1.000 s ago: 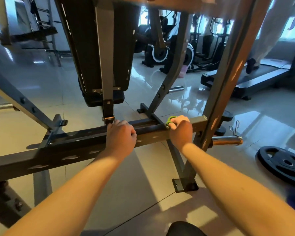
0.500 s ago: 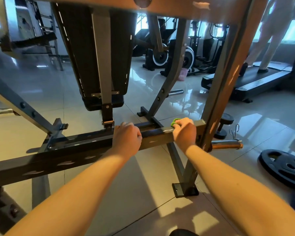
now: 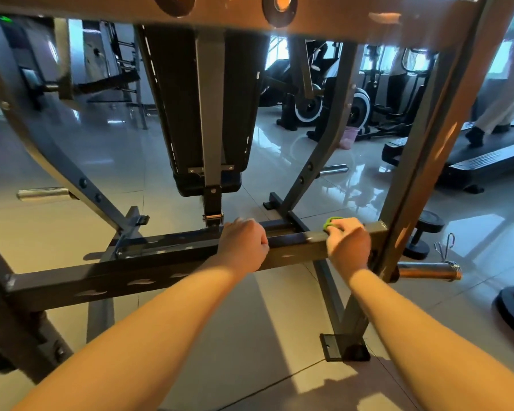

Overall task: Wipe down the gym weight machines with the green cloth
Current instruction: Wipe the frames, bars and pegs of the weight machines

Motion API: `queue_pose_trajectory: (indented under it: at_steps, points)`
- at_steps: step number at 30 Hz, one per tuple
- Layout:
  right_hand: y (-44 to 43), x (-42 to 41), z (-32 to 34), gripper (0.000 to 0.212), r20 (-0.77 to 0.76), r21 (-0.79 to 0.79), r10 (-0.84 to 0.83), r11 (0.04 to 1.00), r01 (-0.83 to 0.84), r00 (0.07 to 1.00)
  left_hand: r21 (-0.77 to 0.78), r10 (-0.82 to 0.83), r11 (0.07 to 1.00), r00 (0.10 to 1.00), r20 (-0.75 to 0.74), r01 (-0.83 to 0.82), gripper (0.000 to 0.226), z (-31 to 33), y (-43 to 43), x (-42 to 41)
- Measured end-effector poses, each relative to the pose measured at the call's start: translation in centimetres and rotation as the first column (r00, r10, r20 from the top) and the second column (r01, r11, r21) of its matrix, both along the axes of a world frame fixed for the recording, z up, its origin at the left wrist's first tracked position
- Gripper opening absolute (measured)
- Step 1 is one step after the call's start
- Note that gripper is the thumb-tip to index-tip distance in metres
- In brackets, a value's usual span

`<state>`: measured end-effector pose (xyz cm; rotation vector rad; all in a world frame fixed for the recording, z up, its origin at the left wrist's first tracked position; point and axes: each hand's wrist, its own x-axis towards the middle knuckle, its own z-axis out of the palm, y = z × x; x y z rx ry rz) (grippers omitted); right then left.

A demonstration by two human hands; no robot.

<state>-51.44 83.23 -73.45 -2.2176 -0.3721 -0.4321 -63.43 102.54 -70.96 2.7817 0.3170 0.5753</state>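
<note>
Head view: right hand [image 3: 348,246], fingers bunched on green cloth [image 3: 330,222], has slid along crossbar [image 3: 161,262] to upright [image 3: 413,188]; left hand [image 3: 242,246] fingers curl over crossbar. Rail likely nearly wiped.

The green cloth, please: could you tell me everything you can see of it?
Only a small bright green edge of the cloth shows; the right hand, fingers curled round it, hides the rest. It looks soft and bunched, pressed on top of the dark metal crossbar, near the bar's right end beside the upright post.
</note>
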Motion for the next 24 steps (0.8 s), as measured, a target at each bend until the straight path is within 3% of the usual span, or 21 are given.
queue_pose_trajectory:
  at_steps: [2, 6, 8, 12, 15, 21, 24]
  points:
    - [3.3, -3.2, -0.3, 0.015, 0.018, 0.053, 0.098, 0.994, -0.099, 0.995, -0.004, 0.002, 1.000, 1.000, 0.008, -0.002, 0.012, 0.1, -0.1, 0.1]
    - [3.3, -4.5, -0.8, 0.014, 0.075, -0.012, 0.333, 0.943, -0.333, 0.940, -0.003, -0.034, 0.999, 0.999, -0.011, 0.034, 0.014, 0.2, -1.3, 0.7]
    - [-0.1, -1.7, -0.2, 0.016, 0.079, -0.062, 0.305, 0.952, -0.301, 0.949, 0.022, -0.038, 0.999, 0.999, -0.014, 0.038, 0.015, 0.3, -2.0, 1.5]
    - [-7.2, 4.5, 0.4, 0.016, 0.063, -0.041, 0.069, 0.997, -0.067, 0.996, 0.048, -0.037, 0.998, 0.999, 0.009, 0.037, 0.014, -0.2, -3.2, 2.9]
    - [-6.9, 4.2, 0.6, 0.020, 0.048, -0.027, -0.002, 1.000, 0.004, 0.999, 0.053, -0.036, 0.998, 0.999, 0.013, 0.035, 0.013, -0.3, -3.7, 3.4]
    - [1.9, -2.9, -0.5, 0.017, 0.040, -0.096, 0.236, 0.968, -0.231, 0.971, 0.063, -0.079, 0.995, 0.996, 0.029, 0.077, 0.013, -0.8, -3.3, 3.2]
    - [0.5, -0.9, -0.7, 0.015, 0.074, -0.138, 0.359, 0.928, -0.347, 0.930, 0.074, -0.092, 0.993, 0.995, 0.044, 0.089, 0.012, -0.7, -2.8, 2.7]
